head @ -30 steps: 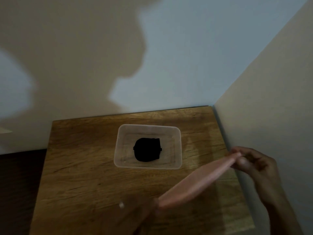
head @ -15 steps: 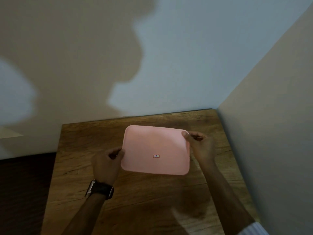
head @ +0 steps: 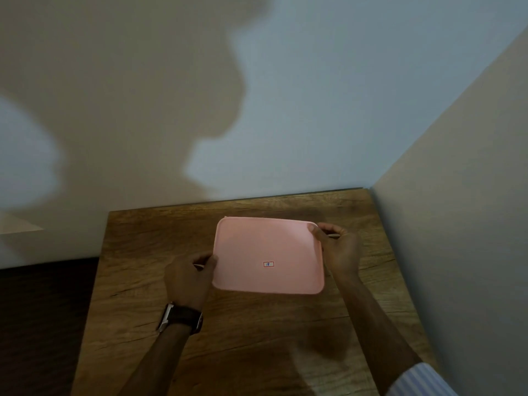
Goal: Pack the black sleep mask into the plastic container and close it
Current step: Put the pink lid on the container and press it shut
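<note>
A pink rectangular lid (head: 265, 252) with a small red-framed label lies flat over the plastic container, hiding the container and the black sleep mask beneath it. My left hand (head: 190, 277), with a dark watch on the wrist, grips the lid's left edge near its front corner. My right hand (head: 338, 248) holds the lid's right edge, the thumb resting on the far right corner.
The wooden table (head: 257, 332) fits into a corner, with a pale wall (head: 171, 95) behind it and a beige wall (head: 457, 210) along its right side. A dark floor (head: 40, 324) lies beyond the table's left edge.
One second ago the container stood uncovered with the mask inside and the lid was tilted at the front right. Both hands brought the lid flat over the container, where it stays.
</note>
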